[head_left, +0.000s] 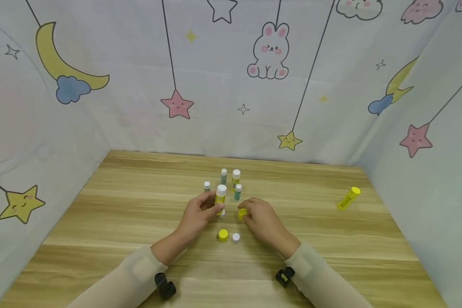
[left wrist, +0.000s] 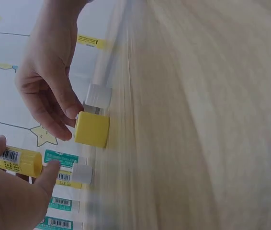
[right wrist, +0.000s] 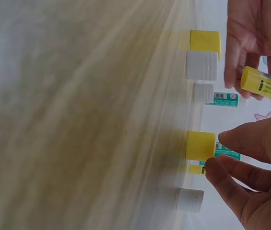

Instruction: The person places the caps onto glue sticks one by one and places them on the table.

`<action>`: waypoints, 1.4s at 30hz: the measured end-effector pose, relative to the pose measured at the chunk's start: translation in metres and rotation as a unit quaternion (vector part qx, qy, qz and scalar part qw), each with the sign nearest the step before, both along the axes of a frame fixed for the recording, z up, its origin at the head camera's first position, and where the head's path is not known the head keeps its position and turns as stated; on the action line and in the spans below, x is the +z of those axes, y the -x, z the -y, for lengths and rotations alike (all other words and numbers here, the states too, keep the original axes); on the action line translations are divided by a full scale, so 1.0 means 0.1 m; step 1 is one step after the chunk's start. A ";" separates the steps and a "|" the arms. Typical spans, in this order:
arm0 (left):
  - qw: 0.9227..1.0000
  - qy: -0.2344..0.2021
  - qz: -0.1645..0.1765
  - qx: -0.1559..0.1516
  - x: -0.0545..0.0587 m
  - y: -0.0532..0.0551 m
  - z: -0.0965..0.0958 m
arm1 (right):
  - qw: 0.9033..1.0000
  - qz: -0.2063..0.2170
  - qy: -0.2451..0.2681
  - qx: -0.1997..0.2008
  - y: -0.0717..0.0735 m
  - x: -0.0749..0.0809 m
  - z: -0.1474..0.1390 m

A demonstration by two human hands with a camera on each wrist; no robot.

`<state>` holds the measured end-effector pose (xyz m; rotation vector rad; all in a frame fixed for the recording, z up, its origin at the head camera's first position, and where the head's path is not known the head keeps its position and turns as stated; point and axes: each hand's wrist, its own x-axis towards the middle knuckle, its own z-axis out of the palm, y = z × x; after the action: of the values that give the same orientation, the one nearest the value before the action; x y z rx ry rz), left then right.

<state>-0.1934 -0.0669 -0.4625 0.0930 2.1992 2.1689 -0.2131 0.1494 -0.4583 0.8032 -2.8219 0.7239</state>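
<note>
Likely, the tube [head_left: 220, 199] is light and hard, best held round its sides, as the left hand [head_left: 197, 214] does. Whether the right hand [head_left: 262, 217] grips the yellow cap [right wrist: 200, 145], I can't tell.

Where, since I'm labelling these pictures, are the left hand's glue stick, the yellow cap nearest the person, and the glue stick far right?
Held glue stick [head_left: 220, 198]: head view, on its yellow body.
Nearer yellow cap [head_left: 223, 234]: head view, on its round top.
Far-right glue stick [head_left: 348, 199]: head view, on its side.

Tubes [head_left: 237, 194] on the counter [head_left: 300, 205] beyond the hands [head_left: 195, 214] [head_left: 262, 219]
Two caps [head_left: 223, 235] on their near side, lone tube [head_left: 348, 199] well to their right.
</note>
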 end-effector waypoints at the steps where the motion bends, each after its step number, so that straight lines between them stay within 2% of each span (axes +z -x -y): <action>1: 1.000 -0.024 0.010 -0.007 0.00 -0.01 0.00 | 1.000 0.001 -0.003 0.001 0.00 0.00 0.00; 5: 0.993 -0.109 0.039 -0.031 0.03 -0.04 0.02 | 1.000 0.009 -0.014 0.006 0.01 0.01 0.02; 7: 0.991 -0.125 0.044 -0.034 0.03 -0.05 0.03 | 1.000 0.015 -0.019 0.009 0.02 0.01 0.02; 11: 0.989 -0.132 0.050 -0.033 0.02 -0.07 0.05 | 0.999 0.023 -0.029 0.013 0.05 0.00 0.02; 19: 0.992 -0.113 0.057 -0.016 -0.02 -0.08 0.08 | 0.998 0.038 -0.041 0.016 0.07 0.00 0.03; 29: 0.982 -0.171 0.075 0.004 -0.03 -0.07 0.11 | 0.998 0.038 -0.038 0.012 0.08 0.04 0.03; 33: 0.980 -0.181 0.079 0.010 -0.04 -0.06 0.12 | 0.998 0.038 -0.044 0.015 0.08 0.05 0.03; 42: 0.978 -0.190 0.087 0.004 -0.02 -0.08 0.15 | 0.999 0.025 -0.040 0.019 0.06 0.06 0.02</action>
<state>-0.1852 -0.0815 -0.4645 -0.0872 1.6781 2.4660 -0.2188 0.1472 -0.4521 0.8643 -2.9046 0.6482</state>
